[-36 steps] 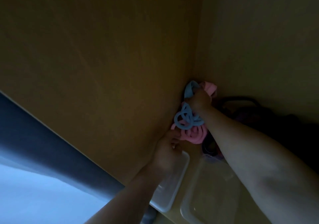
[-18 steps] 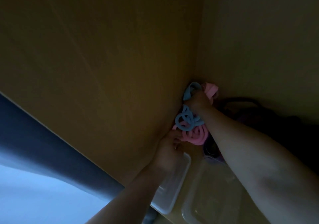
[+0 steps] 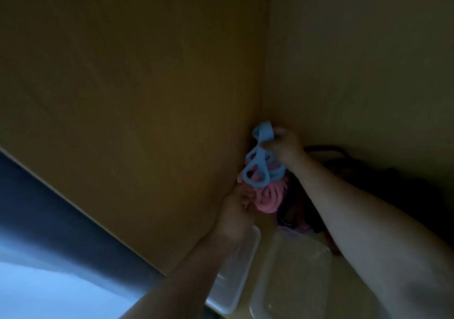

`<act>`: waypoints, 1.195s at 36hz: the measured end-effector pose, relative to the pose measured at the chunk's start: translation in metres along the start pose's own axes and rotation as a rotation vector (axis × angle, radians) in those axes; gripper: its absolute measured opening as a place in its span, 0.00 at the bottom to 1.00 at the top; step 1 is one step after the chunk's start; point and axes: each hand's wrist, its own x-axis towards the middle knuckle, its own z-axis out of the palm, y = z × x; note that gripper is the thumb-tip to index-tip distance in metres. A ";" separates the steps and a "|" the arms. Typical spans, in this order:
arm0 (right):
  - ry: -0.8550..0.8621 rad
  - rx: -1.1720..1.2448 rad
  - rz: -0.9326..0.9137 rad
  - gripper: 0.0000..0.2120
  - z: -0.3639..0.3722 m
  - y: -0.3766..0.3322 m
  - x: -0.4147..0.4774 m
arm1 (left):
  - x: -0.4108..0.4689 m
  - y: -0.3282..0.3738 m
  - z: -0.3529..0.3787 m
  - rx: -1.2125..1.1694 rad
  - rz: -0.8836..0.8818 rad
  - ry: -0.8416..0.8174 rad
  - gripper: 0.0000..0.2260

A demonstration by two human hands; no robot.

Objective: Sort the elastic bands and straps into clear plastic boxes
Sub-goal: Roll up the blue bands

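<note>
Since the earlier frame the right hand (image 3: 286,146) has risen, drawing the blue bands (image 3: 258,169) up and partly clear of the pink bands (image 3: 269,197), which their lower loops still overlap. The right grip is clenched on the blue bands' upper loop, above the pink bands. The left hand (image 3: 237,210), just below-left of the pink bands, pinches their edge with curled fingers. A clear box (image 3: 242,277) and a second clear box (image 3: 294,269) lie below the pink bands, and dark straps (image 3: 294,210) lie to their right. The bands appear light, soft, stretchy and prone to snagging. Taking a single loop near its top, with the bundle restrained, should free it.
</note>
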 end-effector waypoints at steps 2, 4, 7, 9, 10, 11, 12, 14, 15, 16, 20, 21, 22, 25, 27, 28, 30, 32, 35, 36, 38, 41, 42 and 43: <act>-0.048 0.073 0.064 0.15 -0.013 -0.018 -0.003 | 0.006 0.008 0.000 0.075 0.029 0.018 0.14; -0.090 0.083 0.045 0.17 -0.028 -0.033 -0.007 | 0.013 0.020 0.000 0.052 0.065 0.083 0.15; -0.078 0.116 0.015 0.18 -0.053 -0.052 -0.017 | 0.023 0.041 0.000 0.026 0.080 0.134 0.15; -0.090 0.131 -0.022 0.17 -0.070 -0.061 -0.023 | 0.030 0.056 -0.001 0.055 0.104 0.141 0.14; -0.108 0.122 -0.035 0.15 -0.078 -0.067 -0.027 | 0.035 0.064 -0.001 0.071 0.126 0.149 0.13; -0.134 0.116 -0.042 0.13 -0.086 -0.071 -0.031 | 0.038 0.072 -0.002 0.061 0.147 0.157 0.12; -0.163 0.125 -0.043 0.12 -0.094 -0.075 -0.036 | 0.040 0.082 -0.001 0.022 0.160 0.163 0.10; -0.217 0.164 -0.062 0.12 -0.107 -0.081 -0.044 | 0.047 0.100 -0.001 -0.053 0.151 0.165 0.08; -0.236 0.171 -0.083 0.12 -0.114 -0.085 -0.047 | 0.052 0.107 -0.001 -0.091 0.131 0.161 0.08; -0.254 0.166 -0.106 0.12 -0.119 -0.088 -0.051 | 0.058 0.113 -0.001 -0.135 0.097 0.142 0.10; -0.332 0.154 -0.177 0.12 -0.137 -0.094 -0.064 | 0.078 0.128 0.002 -0.225 0.023 -0.169 0.20; -0.352 0.161 -0.185 0.12 -0.139 -0.094 -0.067 | 0.081 0.130 0.004 -0.214 0.029 -0.233 0.23; -0.378 0.171 -0.191 0.13 -0.142 -0.095 -0.069 | 0.083 0.133 0.004 -0.228 0.047 -0.269 0.25; -0.477 0.170 -0.188 0.12 -0.149 -0.097 -0.078 | 0.088 0.136 0.003 -0.313 0.032 -0.334 0.27; -0.536 0.139 -0.168 0.13 -0.152 -0.097 -0.083 | 0.084 0.143 0.005 -0.264 0.057 -0.414 0.23; -0.550 0.120 -0.155 0.14 -0.153 -0.095 -0.084 | 0.079 0.149 0.007 -0.197 0.084 -0.426 0.20; -0.548 0.100 -0.130 0.15 -0.154 -0.094 -0.085 | 0.074 0.153 0.013 -0.092 0.133 -0.406 0.13; -0.516 0.090 -0.121 0.15 -0.154 -0.094 -0.087 | 0.073 0.151 0.018 -0.012 0.223 -0.358 0.10; -0.431 0.080 -0.132 0.13 -0.160 -0.096 -0.087 | 0.073 0.153 0.021 0.022 0.256 -0.313 0.04; -0.418 0.073 -0.137 0.12 -0.162 -0.096 -0.086 | 0.074 0.154 0.021 0.015 0.255 -0.300 0.05; -0.411 0.029 -0.143 0.09 -0.166 -0.095 -0.086 | 0.077 0.157 0.020 0.000 0.268 -0.287 0.06; -0.407 -0.007 -0.139 0.11 -0.170 -0.096 -0.088 | 0.082 0.158 0.016 -0.013 0.249 -0.284 0.07; -0.400 0.005 -0.131 0.12 -0.171 -0.097 -0.089 | 0.084 0.157 0.015 -0.013 0.247 -0.278 0.08; -0.393 0.013 -0.121 0.13 -0.171 -0.096 -0.089 | 0.086 0.157 0.014 -0.011 0.250 -0.266 0.09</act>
